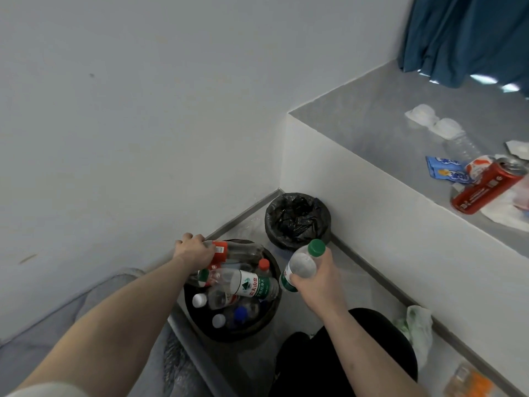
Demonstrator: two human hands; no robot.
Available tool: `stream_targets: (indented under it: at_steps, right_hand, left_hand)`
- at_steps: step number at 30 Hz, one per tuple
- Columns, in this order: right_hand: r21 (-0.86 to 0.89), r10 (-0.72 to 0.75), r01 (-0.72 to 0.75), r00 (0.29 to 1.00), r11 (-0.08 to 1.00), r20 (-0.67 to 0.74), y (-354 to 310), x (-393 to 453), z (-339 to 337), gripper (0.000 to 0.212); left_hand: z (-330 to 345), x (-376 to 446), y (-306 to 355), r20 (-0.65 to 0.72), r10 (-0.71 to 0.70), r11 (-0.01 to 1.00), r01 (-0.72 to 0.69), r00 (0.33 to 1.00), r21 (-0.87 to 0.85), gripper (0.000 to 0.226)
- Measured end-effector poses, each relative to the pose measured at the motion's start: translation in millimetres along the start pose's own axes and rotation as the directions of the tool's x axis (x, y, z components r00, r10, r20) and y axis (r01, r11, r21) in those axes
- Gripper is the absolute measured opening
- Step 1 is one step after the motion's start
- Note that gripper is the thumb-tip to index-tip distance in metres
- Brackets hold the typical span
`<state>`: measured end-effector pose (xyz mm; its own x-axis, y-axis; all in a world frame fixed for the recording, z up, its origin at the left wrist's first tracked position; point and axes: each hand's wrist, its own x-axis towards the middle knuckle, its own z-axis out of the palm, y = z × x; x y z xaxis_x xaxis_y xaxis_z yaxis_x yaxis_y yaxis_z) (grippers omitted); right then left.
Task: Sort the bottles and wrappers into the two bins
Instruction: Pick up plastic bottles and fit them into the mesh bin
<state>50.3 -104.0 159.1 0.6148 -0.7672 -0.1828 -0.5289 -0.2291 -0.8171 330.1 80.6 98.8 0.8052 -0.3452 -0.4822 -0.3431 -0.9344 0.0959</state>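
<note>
With the near bin [197,319] as the landmark, the left hand [194,250] reaches over its far left rim, fingers curled around the red-labelled end of a dark cola bottle [240,252] that lies across the top of the heap. Inside the near bin lie several clear bottles, among them a green-labelled water bottle [246,285] on its side, plus white, red and blue caps. Just right of the near bin, the right hand [317,279] grips a clear green-capped bottle [303,265], cap tilted up. Beyond the near bin stands the second bin [297,219], lined with a black bag. Far right of it, on the raised ledge [357,121], lie a red can [486,190], a blue wrapper [446,169], a clear bottle [461,147] and white packaging.
</note>
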Motion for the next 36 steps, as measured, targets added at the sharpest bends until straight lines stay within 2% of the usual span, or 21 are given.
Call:
stream_targets:
  at_steps: [3,7,10,13,16,19,22,25,27,31,36]
  right_hand:
    - [-0.003,-0.003,0.003,1.0,1.0,0.002,0.5,1.3,1.7,0.059]
    - [0.004,0.001,-0.001,1.0,1.0,0.014,-0.1,2.3,3.2,0.059]
    - [0.005,-0.005,0.005,1.0,1.0,0.012,-0.7,2.5,4.7,0.06]
    - [0.008,-0.014,0.014,1.0,1.0,0.024,-0.1,3.2,5.8,0.061]
    - [0.011,-0.017,0.016,0.999,1.0,0.038,-1.5,3.1,5.6,0.06]
    - [-0.007,-0.053,0.053,0.997,0.999,0.053,-7.1,1.6,5.5,0.059]
    - [-0.097,-0.174,0.182,0.981,0.978,0.087,-23.2,1.7,14.2,0.065]
    - [-0.231,-0.304,0.344,0.933,0.91,0.193,-49.0,10.9,37.1,0.078]
    - [-0.289,-0.331,0.408,0.901,0.866,0.28,-66.1,18.2,56.8,0.083]
    - [-0.376,-0.32,0.482,0.851,0.792,0.417,-87.7,30.1,92.5,0.085]
    - [-0.41,-0.289,0.54,0.797,0.735,0.531,-97.6,38.9,122.8,0.08]
  left_hand:
    - [16.8,23.9,-13.5,0.032,0.002,1.0,-0.002,0.999,0.003,0.085]
    - [19.0,29.8,-16.3,0.034,0.07,0.996,-0.072,0.997,0.059,0.072]
    - [23.0,40.3,-23.7,0.064,0.033,0.999,-0.035,0.997,0.022,0.089]
    - [-15.3,-14.7,3.5,0.068,0.084,0.995,-0.079,0.994,-0.068,0.063]
    - [-32.5,-30.2,3.8,-0.033,0.131,0.98,-0.135,0.991,-0.146,0.055]
    - [-38.0,-45.2,-19.7,-0.124,0.21,0.961,-0.228,0.97,-0.156,0.045]
    - [-34.4,-75.8,-47.3,-0.229,0.262,0.96,-0.278,0.938,-0.039,0.038]
    - [-20.3,-94.7,-74.1,-0.255,0.214,0.975,-0.222,0.943,-0.003,0.042]
    - [-9.6,-97.9,-83.1,-0.328,0.175,0.98,-0.196,0.928,-0.029,0.043]
    - [0.1,-97.7,-78.0,-0.482,0.104,0.969,-0.199,0.87,-0.149,0.032]
    - [2.1,-93.7,-78.0,-0.494,0.11,0.961,-0.219,0.862,-0.168,0.033]
